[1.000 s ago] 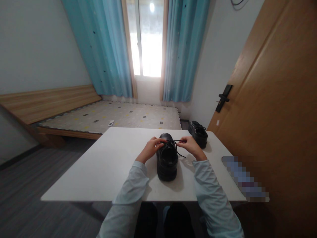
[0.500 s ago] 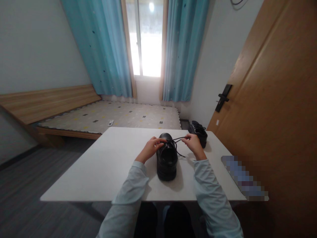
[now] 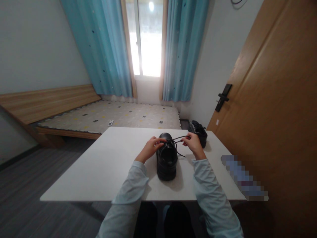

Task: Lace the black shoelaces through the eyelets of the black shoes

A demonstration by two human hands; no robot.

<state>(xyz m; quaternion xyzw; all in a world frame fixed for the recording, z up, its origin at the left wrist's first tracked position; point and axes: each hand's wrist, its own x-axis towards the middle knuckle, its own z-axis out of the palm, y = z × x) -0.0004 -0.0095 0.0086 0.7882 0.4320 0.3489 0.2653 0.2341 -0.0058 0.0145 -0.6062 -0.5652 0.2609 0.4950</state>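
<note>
A black lace-up shoe (image 3: 166,167) stands upright on the white table, its heel towards me. My left hand (image 3: 151,148) is at the shoe's left side, with thumb and fingers pinched at the lacing; the bit of lace between them is too small to see clearly. To the right of the shoe, my right hand (image 3: 193,144) pinches the black shoelace (image 3: 180,137), which stretches out from the shoe's tongue. A loose lace end hangs down beside the shoe's right side. The second black shoe (image 3: 201,136) stands behind my right hand.
The white table (image 3: 99,172) spreads under the shoes. A blurred flat item (image 3: 244,178) lies at its right edge. Beyond the table is a bed (image 3: 128,115) with a small white remote-like object (image 3: 110,122). A wooden door (image 3: 272,99) stands close on the right.
Hardly anything differs. My right hand has shifted very slightly, with the lace still stretched from the shoe; my left hand and the shoe stay in place.
</note>
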